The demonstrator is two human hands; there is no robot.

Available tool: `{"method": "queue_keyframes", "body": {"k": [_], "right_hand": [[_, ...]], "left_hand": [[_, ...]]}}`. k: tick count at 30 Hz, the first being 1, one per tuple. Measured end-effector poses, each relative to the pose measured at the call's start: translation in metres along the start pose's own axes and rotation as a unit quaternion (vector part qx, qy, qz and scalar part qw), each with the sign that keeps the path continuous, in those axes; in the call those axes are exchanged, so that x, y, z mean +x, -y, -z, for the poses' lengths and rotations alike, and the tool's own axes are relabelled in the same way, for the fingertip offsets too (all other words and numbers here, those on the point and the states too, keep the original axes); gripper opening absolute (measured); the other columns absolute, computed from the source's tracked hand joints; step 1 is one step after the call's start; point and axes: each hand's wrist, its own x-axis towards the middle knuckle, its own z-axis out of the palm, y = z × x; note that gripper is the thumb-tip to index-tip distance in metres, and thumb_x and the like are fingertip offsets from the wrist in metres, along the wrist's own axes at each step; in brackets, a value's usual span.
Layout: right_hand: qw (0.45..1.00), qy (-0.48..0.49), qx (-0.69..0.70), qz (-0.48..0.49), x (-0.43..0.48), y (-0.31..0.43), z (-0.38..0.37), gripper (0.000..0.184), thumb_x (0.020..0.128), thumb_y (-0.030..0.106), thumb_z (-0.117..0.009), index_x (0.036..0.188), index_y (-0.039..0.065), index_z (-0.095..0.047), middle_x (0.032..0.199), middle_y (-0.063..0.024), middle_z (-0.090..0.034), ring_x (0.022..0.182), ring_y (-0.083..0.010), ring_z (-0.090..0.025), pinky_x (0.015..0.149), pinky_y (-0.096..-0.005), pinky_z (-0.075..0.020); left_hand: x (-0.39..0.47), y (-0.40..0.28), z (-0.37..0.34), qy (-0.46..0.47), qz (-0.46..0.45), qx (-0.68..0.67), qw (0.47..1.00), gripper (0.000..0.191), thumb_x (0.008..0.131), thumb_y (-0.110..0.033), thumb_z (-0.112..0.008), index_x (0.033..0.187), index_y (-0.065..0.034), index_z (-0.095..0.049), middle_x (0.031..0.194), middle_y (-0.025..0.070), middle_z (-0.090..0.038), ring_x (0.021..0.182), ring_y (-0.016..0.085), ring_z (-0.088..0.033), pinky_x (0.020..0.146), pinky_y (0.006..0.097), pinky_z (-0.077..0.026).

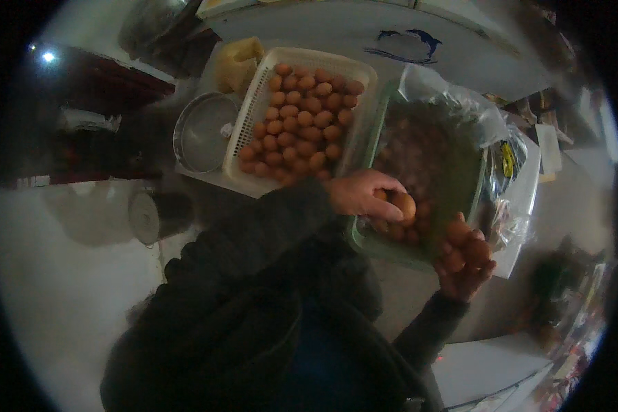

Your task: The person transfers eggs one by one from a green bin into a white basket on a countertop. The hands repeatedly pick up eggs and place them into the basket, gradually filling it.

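Note:
Brown eggs (404,205) sit in the grip of my left hand (363,194), over the near left part of a green plastic basket (358,239). Farther right, my right hand (463,280) is turned up and cups several brown eggs (461,242) at the basket's near right corner. More eggs (409,149) lie inside the green basket, dim and blurred. To its left stands a white plastic basket (233,154) with many brown eggs (306,118) piled in it. My left forearm hides the near edge of that pile.
Clear plastic film (458,103) drapes over the green basket's far right rim. A round shallow tray (198,136) and a yellowish bag (237,62) are left of the white basket. A bucket (159,216) stands on the floor. A white chest (329,36) lies behind the baskets.

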Motion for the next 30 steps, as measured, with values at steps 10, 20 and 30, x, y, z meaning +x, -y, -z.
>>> {"method": "queue_keyframes", "body": {"k": [10,20,30], "right_hand": [[0.988,-0.056,-0.145,-0.005,0.031,-0.065,-0.121,0.062,0.081,0.056,-0.069,0.124,0.014,-0.053,0.14,-0.0193,-0.045,0.096,-0.0289,-0.061,0.058,-0.0317,-0.0522],[0.984,-0.016,-0.172,-0.043,0.05,-0.148,-0.175,0.06,0.084,0.054,-0.067,0.126,0.015,-0.05,0.146,-0.0164,-0.038,0.097,-0.0273,-0.059,0.061,-0.0336,-0.0525],[0.881,-0.137,-0.446,-0.076,0.088,-0.215,-0.158,0.052,0.079,0.03,-0.076,0.119,0.005,-0.055,0.132,-0.0135,-0.051,0.102,-0.0255,-0.061,0.081,-0.0352,-0.0526]], "left_hand": [[-0.104,0.032,0.213,-0.322,0.061,0.132,0.935,0.051,0.085,-0.036,-0.072,0.124,-0.0064,-0.058,0.092,0.006,-0.065,0.079,0.012,-0.062,0.063,0.0282,-0.05],[0.012,0.106,0.307,-0.378,-0.101,0.446,0.805,0.04,0.083,-0.023,-0.07,0.118,-0.0067,-0.059,0.109,0.0146,-0.064,0.105,0.029,-0.06,0.088,0.0432,-0.047],[0.0,0.077,0.295,-0.319,-0.056,0.604,0.728,0.026,0.079,-0.02,-0.072,0.101,-0.0095,-0.064,0.1,0.0099,-0.067,0.099,0.027,-0.062,0.085,0.0472,-0.046]]}}
